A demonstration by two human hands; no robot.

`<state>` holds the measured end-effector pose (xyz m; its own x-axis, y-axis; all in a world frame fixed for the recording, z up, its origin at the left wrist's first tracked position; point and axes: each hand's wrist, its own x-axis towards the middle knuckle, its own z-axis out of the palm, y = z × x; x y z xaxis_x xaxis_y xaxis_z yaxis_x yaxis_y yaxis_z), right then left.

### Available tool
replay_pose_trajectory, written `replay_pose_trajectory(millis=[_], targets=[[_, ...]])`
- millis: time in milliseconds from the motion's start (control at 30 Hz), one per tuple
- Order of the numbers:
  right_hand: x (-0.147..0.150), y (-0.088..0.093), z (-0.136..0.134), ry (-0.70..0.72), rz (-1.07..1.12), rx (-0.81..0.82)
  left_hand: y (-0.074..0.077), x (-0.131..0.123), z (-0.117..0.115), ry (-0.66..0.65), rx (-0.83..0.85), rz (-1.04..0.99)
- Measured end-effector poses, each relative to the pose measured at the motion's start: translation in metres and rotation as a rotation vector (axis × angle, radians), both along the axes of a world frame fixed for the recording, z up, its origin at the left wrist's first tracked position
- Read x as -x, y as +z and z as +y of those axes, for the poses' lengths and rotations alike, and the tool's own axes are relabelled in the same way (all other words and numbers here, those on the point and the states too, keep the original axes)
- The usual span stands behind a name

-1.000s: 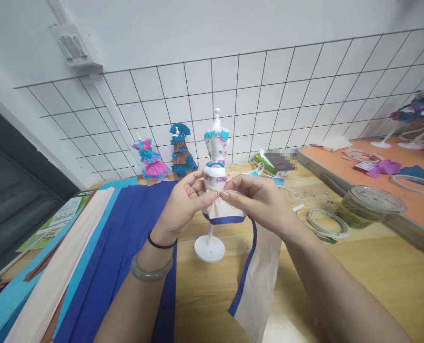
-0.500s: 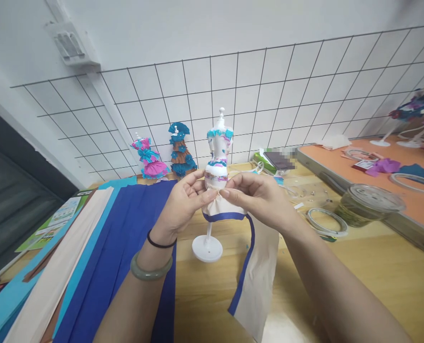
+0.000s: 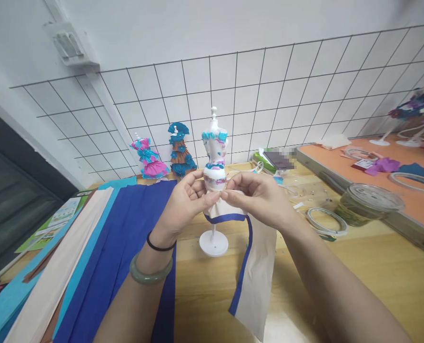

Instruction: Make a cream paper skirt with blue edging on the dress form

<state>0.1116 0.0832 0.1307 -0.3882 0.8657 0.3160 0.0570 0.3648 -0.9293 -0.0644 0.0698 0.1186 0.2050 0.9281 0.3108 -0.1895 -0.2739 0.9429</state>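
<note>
A small white dress form (image 3: 215, 172) with turquoise and pink scraps on its bust and waist stands upright on a round base (image 3: 214, 243). My left hand (image 3: 189, 196) is at its left hip, thumb and fingers closed on the gathered top edge of a cream crepe paper strip (image 3: 257, 276) with a dark blue border. From the right, my right hand (image 3: 257, 196) pinches the same edge, its thumb tip touching the left one. Pleats fan out below the thumbs across the form's lower front. The strip's loose end hangs down to the right onto the wooden table.
Blue, turquoise, cream and brown paper sheets (image 3: 126, 238) lie at left. Two dressed forms, one pink (image 3: 151, 159), one brown and teal (image 3: 180, 155), stand by the wall grid. At right are a tape roll (image 3: 327, 221), a clear lidded tub (image 3: 369, 204) and an orange board (image 3: 340, 157).
The dress form has tilted: its top moved left and its base moved right and slightly up. Both hands stay pinched on the paper, nearly in place.
</note>
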Motion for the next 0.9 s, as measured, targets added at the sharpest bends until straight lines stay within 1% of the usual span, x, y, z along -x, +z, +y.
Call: replay_pose_trajectory(millis=[167,367,433,533,600,667,733,800,900], targets=[[0.001,-0.003,0.001,-0.015,-0.037,-0.068,-0.001,-0.001,0.002,0.053,0.004,0.019],[0.002,-0.006,0.004,-0.008,-0.082,-0.141,-0.001,0.001,0.002,0.083,0.007,0.075],[0.000,-0.005,0.005,-0.034,-0.105,-0.202,-0.001,0.003,0.002,0.095,0.014,0.074],[-0.003,0.000,0.002,-0.115,-0.113,-0.441,0.000,0.006,0.004,0.154,0.027,0.040],[-0.005,0.004,-0.002,-0.110,-0.138,-0.626,0.002,0.009,0.005,0.213,0.031,0.021],[-0.005,0.006,-0.006,-0.071,-0.219,-0.791,0.003,0.011,0.006,0.258,0.034,0.020],[-0.001,0.003,-0.008,-0.072,-0.307,-0.933,0.004,0.012,0.006,0.284,0.039,0.031],[0.005,-0.003,-0.008,-0.148,-0.358,-1.042,0.004,0.013,0.006,0.298,0.049,0.050],[0.013,-0.013,-0.006,-0.265,-0.401,-1.147,0.003,0.013,0.007,0.312,0.051,0.085]])
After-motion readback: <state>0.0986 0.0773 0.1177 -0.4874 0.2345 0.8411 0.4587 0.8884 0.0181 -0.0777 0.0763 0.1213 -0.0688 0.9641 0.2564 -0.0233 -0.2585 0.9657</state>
